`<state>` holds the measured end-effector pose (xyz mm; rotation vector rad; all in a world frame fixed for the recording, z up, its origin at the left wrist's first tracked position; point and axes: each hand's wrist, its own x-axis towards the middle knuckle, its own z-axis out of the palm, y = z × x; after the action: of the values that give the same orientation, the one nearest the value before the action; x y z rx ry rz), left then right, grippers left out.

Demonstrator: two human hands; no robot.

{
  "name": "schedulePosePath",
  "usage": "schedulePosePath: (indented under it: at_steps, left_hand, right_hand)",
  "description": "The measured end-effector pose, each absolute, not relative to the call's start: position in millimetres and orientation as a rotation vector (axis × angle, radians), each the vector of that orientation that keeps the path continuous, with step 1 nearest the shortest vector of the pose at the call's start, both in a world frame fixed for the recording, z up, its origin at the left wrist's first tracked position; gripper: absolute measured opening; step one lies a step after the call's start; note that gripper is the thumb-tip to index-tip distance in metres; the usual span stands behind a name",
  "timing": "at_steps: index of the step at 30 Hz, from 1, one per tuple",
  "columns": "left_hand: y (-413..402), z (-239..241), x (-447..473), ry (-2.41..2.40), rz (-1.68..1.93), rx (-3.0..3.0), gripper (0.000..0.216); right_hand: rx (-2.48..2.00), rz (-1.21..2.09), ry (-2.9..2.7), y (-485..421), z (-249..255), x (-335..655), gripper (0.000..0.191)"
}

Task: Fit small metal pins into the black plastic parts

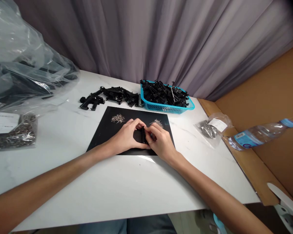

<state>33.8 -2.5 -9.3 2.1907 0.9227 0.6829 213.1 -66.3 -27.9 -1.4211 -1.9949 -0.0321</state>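
Observation:
Over a black mat (100, 136), my left hand (130, 135) curves round a narrow black plastic part (144, 135), gripping it between thumb and fingers at its two ends. My right hand (158, 139) is closed in a pinch against the right side of that part; whatever its fingertips hold is too small to make out. Two heaps of tiny metal pieces lie on the mat: one heap (118, 118) at the back left, the other heap (157, 123) just behind my right hand, which partly hides it.
Behind the mat stands a blue basket (161, 108) heaped with black plastic parts. More black parts (117, 94) lie left of it. Clear bags (26, 130) fill the left side. On the right are a small bag of metal pieces (209, 130) and a plastic bottle (258, 136) on cardboard.

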Motion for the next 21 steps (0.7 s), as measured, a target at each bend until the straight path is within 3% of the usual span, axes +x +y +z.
schedulePosePath:
  at_steps: [11, 18, 21]
  left_hand:
    - [-5.7, -5.8, 34.8, 0.959, 0.669, 2.162, 0.067]
    - [-6.8, -6.0, 33.9, 0.962, 0.678, 2.153, 0.071]
    - [-7.0, -5.3, 33.7, 0.96, 0.669, 2.153, 0.07]
  right_hand:
    - [-1.305, 0.167, -2.081, -61.8, -10.0, 226.9, 0.02]
    - [-1.355, 0.086, -1.884, -61.5, 17.9, 255.0, 0.056]
    - [-1.432, 0.282, -1.832, -58.0, 16.2, 257.5, 0.066]
